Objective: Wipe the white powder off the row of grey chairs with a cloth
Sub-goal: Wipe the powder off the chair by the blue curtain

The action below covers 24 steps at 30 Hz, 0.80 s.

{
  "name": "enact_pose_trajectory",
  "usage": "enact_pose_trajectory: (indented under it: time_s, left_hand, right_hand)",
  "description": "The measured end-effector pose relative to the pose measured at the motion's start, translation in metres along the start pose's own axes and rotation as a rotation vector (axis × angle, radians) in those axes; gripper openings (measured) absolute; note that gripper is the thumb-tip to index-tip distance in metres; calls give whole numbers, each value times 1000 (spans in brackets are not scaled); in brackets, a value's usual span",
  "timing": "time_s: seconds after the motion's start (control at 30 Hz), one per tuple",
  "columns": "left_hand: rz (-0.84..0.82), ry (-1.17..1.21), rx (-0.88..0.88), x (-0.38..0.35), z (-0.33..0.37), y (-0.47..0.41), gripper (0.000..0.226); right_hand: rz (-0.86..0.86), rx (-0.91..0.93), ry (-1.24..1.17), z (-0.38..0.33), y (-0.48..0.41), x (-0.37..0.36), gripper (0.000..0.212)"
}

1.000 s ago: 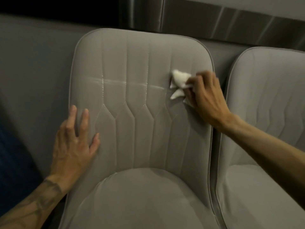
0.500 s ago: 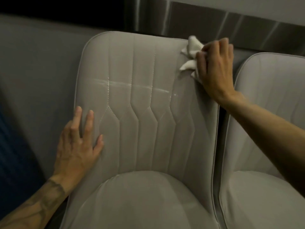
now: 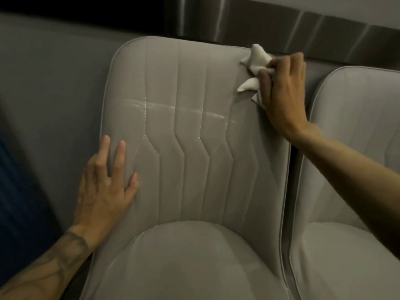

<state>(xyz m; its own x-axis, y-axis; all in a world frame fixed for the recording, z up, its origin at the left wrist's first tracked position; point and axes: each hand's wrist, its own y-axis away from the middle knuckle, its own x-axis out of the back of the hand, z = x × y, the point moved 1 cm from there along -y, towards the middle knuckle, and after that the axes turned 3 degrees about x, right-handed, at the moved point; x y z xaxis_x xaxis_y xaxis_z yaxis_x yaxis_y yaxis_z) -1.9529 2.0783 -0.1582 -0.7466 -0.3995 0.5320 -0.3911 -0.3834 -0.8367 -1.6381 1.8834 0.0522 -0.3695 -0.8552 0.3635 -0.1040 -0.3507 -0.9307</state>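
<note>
Head view, looking down on the backrest of a grey chair (image 3: 194, 169).

Right hand (image 3: 283, 92) up at the backrest's top right corner, fingers curled round a crumpled white cloth (image 3: 256, 61) and pressing it to the upholstery. Cloth touching the top edge, loose corners sticking out to the left.

Left hand (image 3: 104, 191) spread flat with straight fingers, resting on the lower left side of the backrest, seemingly to brace the chair.

White powder (image 3: 173, 110) lying as a thin streak across the middle of the backrest, from near the left edge to right of centre, and caught in the stitched seams there. Well below the cloth, untouched by it.

Seat cushion (image 3: 184, 267) below shows no obvious powder, though hard to judge in the dim light. Second chair (image 3: 357, 126) just beside on the right, cut off by the frame; powder on it impossible to tell. Metal strip (image 3: 281, 22) along the wall behind.

Judged as mid-wipe on this backrest, with most of the streak left to clear.

To do it well:
- Bring the cloth down onto the right end of the streak.
- Flatten it under the fingers for wider contact.
- Draw along the streak in one direction rather than scrubbing back and forth.
- Run a folded edge down each seam to lift the trapped powder.
- Turn to a fresh face once loaded, to avoid smearing.
- Brace with the left palm against rocking.
</note>
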Motion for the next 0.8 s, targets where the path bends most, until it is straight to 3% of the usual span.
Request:
enact_pose_trajectory:
  time_s: [0.07,0.23,0.4,0.5,0.67,0.73,0.8]
  left_hand:
    - [11,-9,3,-1,-1,1,72]
    - [19,11,12,-2,-2,2,71]
    - [30,24,1,-4,-2,3,69]
    - [27,21,-1,-5,-2,4,71]
    - [19,18,-6,-3,-4,5,72]
    - [14,27,7,-3,-4,5,72]
    - [-2,23,8,-3,-3,5,72]
  right_hand:
    - [-30,29,8,-8,37,3,32]
    - [-282,336,92,-6,105,19,31]
    - [-141,154,90,-7,30,5,30]
    - [-67,57,105,-14,52,2,28]
    - [-414,493,184,-15,129,10,29]
    - [-376,506,193,-11,93,9,28]
    - [-236,365,193,-11,42,5,27]
